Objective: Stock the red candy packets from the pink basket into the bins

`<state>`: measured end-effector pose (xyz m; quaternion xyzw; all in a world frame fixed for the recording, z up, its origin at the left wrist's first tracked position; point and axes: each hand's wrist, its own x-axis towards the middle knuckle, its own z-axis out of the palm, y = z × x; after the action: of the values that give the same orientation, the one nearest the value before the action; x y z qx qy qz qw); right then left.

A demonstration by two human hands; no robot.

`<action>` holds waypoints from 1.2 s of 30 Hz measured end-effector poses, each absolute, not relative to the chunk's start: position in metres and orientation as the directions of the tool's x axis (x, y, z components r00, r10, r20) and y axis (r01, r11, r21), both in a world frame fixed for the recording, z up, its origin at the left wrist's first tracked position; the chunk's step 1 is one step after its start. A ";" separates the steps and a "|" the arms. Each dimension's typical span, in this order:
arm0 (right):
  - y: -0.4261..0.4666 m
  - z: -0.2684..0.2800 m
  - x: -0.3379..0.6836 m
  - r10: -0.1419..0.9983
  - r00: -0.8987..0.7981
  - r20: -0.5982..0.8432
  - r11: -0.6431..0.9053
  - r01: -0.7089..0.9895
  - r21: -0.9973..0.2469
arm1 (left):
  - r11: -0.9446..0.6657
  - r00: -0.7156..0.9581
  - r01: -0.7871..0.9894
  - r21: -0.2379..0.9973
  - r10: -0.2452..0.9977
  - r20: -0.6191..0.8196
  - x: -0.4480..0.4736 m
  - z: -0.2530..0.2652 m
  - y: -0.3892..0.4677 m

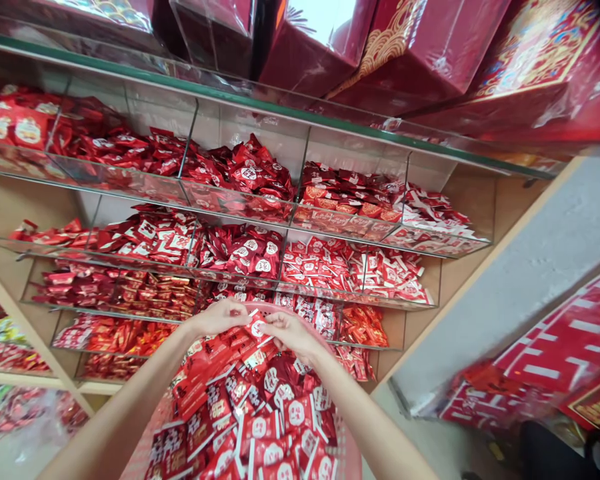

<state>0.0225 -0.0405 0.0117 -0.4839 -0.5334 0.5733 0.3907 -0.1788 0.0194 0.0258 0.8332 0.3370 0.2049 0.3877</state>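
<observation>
Above the far part of a pink plastic basket (349, 427), both of my hands pinch one small red-and-white candy packet (257, 327). My left hand (223, 316) has its fingertips closed at the packet's left edge. From the other side, my right hand (291, 332) grips the packet's right edge between thumb and fingers. Beneath them the basket is heaped with red and dark-red packets (260, 430) bearing round white labels. Longer red packets (200, 373) lie along the basket's left side.
Tiered shelves with clear dividers hold heaps of red wrapped packets (250, 170) ahead. A glass shelf (280, 107) above carries large dark-red boxes (320, 47). Grey wall (545, 267) stands at right, beside red-and-white patterned packages (555, 340). More colourful packets (10, 333) fill shelves at left.
</observation>
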 end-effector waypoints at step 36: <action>-0.097 0.033 0.053 0.854 -0.477 -0.206 -0.206 0.053 -0.977 | -0.323 0.574 0.517 0.793 0.818 -0.041 -0.171 0.041 0.008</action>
<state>0.0533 -0.0968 0.0334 -0.4111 -0.5516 0.6590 0.3042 -0.1712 0.0076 0.0406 0.7914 0.4216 0.1874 0.4009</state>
